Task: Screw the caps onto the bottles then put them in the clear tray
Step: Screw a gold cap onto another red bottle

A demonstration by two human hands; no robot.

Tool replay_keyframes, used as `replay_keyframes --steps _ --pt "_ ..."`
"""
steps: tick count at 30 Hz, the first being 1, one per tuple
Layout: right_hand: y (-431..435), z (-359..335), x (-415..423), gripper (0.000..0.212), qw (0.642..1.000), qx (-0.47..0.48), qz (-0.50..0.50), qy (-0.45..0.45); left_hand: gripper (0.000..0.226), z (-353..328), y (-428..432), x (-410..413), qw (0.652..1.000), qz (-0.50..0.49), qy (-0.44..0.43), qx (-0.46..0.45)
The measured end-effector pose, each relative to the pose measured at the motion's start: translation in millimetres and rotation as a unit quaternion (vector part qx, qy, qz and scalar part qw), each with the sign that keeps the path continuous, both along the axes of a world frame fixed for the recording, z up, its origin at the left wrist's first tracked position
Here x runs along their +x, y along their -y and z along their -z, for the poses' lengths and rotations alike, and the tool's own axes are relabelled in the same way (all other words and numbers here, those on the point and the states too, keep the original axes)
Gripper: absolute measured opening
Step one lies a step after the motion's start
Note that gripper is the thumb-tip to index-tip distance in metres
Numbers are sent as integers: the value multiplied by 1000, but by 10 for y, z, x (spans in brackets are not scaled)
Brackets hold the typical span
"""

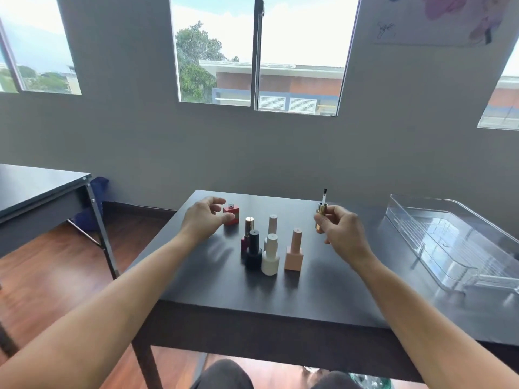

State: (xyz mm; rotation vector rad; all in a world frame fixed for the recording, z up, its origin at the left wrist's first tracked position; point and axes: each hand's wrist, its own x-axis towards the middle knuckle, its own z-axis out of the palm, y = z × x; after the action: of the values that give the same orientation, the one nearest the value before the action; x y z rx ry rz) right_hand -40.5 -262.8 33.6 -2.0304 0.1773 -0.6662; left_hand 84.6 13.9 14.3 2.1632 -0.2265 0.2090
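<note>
A red square bottle (231,215) with a bare threaded neck stands at the far left of the dark table (280,293). My left hand (204,220) curls around it, fingers apart, thumb close to its side; contact is unclear. My right hand (341,231) holds a gold cap (321,211) upside down, its brush pointing up. Several capped bottles stand in a cluster mid-table: a gold-capped maroon one (247,237), a black one (253,252), a cream one (270,258), a peach one (295,252) and a beige one (272,226) behind. The clear tray (449,240) sits at the right.
A second dark table (39,195) stands to the left over the wooden floor. A grey wall with windows runs behind the table. My knees show below the table's front edge.
</note>
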Motion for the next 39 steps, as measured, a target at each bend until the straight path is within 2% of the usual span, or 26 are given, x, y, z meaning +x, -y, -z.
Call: replay_keyframes --steps 3,5,10,16,19,23,29,39 --pt "-49 -50 -51 5 1000 0 -14 4 64 48 114 215 999 -12 -13 45" --pt "-61 -80 -80 6 1000 4 -23 7 67 69 178 288 998 -18 -24 60" --pt "-56 -143 -135 10 999 3 -31 12 43 144 234 336 996 -41 -38 62" --pt "-45 -224 -205 17 999 31 -44 7 28 -25 171 85 998 -29 -32 -43" --pt "-68 -299 -238 17 998 42 -47 14 24 -233 109 -220 984 40 -35 -169" --pt "-161 -434 -293 13 995 62 -69 37 21 -475 76 -629 971 100 -10 -217" --pt "-337 -608 -399 15 987 75 -117 86 23 -630 96 -964 966 152 25 -206" --pt "-419 -602 -421 18 989 0 -119 85 26 -654 173 -1017 975 156 42 -151"
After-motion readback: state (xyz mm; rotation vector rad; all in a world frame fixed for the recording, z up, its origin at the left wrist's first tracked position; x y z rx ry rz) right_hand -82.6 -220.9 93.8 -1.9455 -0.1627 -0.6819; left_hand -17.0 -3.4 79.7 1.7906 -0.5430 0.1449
